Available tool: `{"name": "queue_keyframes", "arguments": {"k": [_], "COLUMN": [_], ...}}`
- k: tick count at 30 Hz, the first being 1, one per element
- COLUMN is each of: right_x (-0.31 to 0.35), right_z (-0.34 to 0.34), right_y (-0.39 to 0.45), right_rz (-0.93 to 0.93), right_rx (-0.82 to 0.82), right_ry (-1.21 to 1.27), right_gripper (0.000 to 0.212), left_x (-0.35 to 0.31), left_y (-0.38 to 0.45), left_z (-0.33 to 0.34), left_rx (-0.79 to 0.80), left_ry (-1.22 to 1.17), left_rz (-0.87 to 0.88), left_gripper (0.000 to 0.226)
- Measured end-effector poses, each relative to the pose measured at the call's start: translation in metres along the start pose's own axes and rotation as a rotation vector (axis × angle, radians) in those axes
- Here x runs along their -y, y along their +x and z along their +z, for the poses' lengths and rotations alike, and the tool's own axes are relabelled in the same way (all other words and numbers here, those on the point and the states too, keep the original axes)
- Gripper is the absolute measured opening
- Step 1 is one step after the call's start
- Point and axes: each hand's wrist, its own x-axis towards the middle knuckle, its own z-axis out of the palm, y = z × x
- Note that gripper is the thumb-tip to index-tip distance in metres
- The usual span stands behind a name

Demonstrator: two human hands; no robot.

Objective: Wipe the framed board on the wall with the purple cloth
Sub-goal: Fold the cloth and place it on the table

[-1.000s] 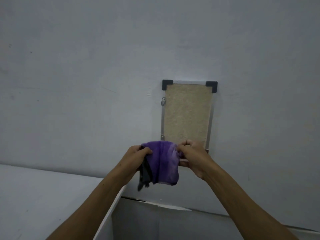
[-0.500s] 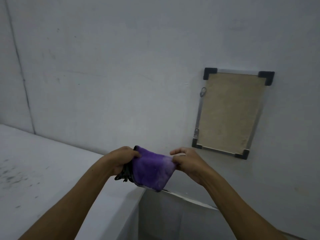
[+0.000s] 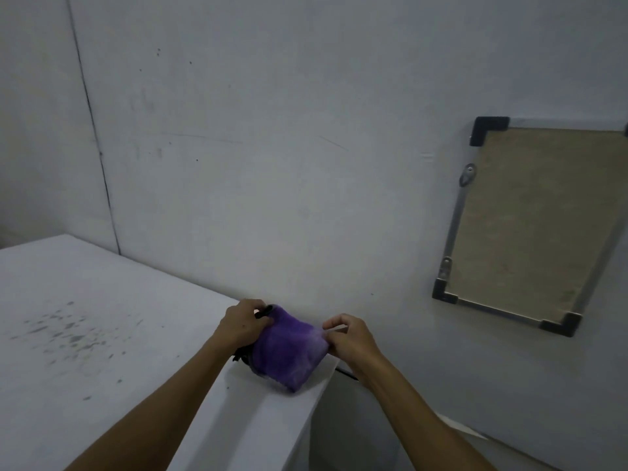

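On the right of your view the wall (image 3: 306, 147) fills most of the frame, pale grey, with scuffs and a thin dark vertical seam near its left side. Below it to the left lies the white table (image 3: 102, 334), its top speckled with dark flecks and its right corner just under your hands. The board (image 3: 540, 226) hangs on the wall at the far right, cut off by the frame edge; it has a tan, cork-like face, a thin metal frame and black corner caps, with two small metal brackets on its left rail. It is well apart from your hands and nothing touches it. The cloth (image 3: 289, 351) is at the table's corner, bunched and purple with a paler patch toward its right end and some dark fabric showing at its left and underneath. Whether it rests on the table top or hangs just above it cannot be told. Your left hand (image 3: 243, 326) grips the cloth's left end with its fingers curled round it. Your right hand (image 3: 350, 341) pinches the cloth's right end between thumb and fingertips.
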Motion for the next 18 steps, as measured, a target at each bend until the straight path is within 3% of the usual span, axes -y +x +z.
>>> {"name": "queue_keyframes", "arguments": {"k": [4, 10, 13, 18], "right_x": [-0.012, -0.033, -0.036, -0.033], "right_z": [0.013, 0.021, 0.026, 0.024], "right_y": [0.003, 0.001, 0.0, 0.005], "right_rz": [-0.1, -0.337, -0.301, -0.101], "right_rx": [0.011, 0.14, 0.13, 0.0], "right_ry": [-0.233, -0.588, -0.588, -0.407], "right_gripper": [0.039, 0.053, 0.059, 0.066], "left_x": [0.013, 0.028, 0.036, 0.04], "left_y": [0.011, 0.008, 0.003, 0.001], "left_z": [0.008, 0.014, 0.017, 0.024], "left_rx": [0.062, 0.042, 0.026, 0.028], "left_ry": [-0.228, -0.058, -0.003, -0.199], "left_rz": [-0.183, -0.099, -0.05, -0.061], "left_gripper": [0.029, 0.041, 0.048, 0.047]}}
